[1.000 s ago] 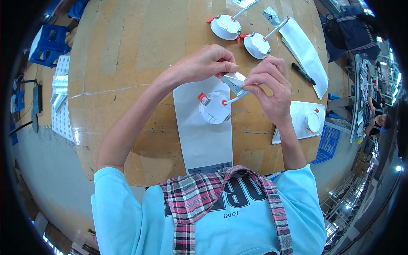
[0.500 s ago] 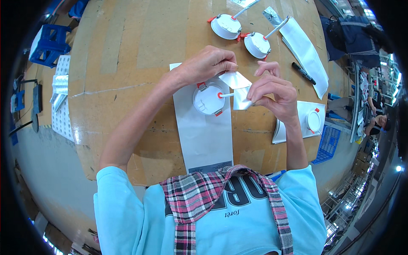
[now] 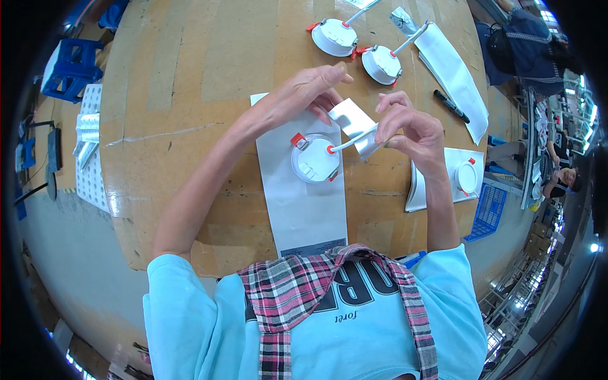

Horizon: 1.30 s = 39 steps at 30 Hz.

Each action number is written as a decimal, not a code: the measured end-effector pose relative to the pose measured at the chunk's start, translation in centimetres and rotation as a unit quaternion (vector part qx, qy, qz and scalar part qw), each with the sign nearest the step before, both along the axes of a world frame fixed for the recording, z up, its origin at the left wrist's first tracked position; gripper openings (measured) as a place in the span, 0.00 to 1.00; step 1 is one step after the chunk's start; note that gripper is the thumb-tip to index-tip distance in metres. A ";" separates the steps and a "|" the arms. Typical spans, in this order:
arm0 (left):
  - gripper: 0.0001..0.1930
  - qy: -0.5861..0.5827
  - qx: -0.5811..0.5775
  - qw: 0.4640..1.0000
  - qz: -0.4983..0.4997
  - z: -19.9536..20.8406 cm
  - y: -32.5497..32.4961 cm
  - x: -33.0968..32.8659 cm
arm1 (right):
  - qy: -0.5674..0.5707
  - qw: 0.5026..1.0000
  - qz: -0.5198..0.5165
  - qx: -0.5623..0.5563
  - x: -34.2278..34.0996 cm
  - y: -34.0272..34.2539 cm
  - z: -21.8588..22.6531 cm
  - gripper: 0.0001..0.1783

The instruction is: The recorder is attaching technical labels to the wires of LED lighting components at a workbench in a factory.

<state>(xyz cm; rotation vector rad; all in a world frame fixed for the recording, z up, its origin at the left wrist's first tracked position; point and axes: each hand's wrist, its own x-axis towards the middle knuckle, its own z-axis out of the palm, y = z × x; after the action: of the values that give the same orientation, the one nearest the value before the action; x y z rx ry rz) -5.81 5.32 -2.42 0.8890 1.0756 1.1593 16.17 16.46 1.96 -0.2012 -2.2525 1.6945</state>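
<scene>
A round white downlight (image 3: 315,158) with red-tipped spring clips lies back side up on a long white sheet (image 3: 304,215). Its white cable (image 3: 349,144) rises toward my right hand (image 3: 413,131), whose thumb and fingers pinch the cable's end together with a small silvery label (image 3: 350,117). The label slants across the cable, one end bent down by the right fingertips. My left hand (image 3: 312,90) hovers over the sheet's far end, fingers apart, beside the label's free end. Some of its fingers are hidden behind the palm.
Two more downlights (image 3: 334,38) with cables stand at the far side. At right lie white folded sheets (image 3: 453,79), a black marker (image 3: 451,106), and a stack of sheets (image 3: 437,183) bearing a smaller round light (image 3: 467,178). A blue basket (image 3: 489,212) stands beyond the table's right edge.
My left hand has come off the label and its fingers have spread. The label has turned to slope down toward my right hand. The downlight has shifted and rotated slightly.
</scene>
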 end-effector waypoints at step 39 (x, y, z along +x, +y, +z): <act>0.22 -0.048 0.028 0.979 0.196 -1.2 -1.5 3.9 | -0.222 0.972 -0.050 -0.052 -4.4 1.6 1.9 0.08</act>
<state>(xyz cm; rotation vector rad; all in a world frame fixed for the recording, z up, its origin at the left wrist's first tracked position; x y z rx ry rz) -1.89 3.84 -3.60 0.6719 1.1746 1.5490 11.79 18.03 3.84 -0.7743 -2.3996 1.8603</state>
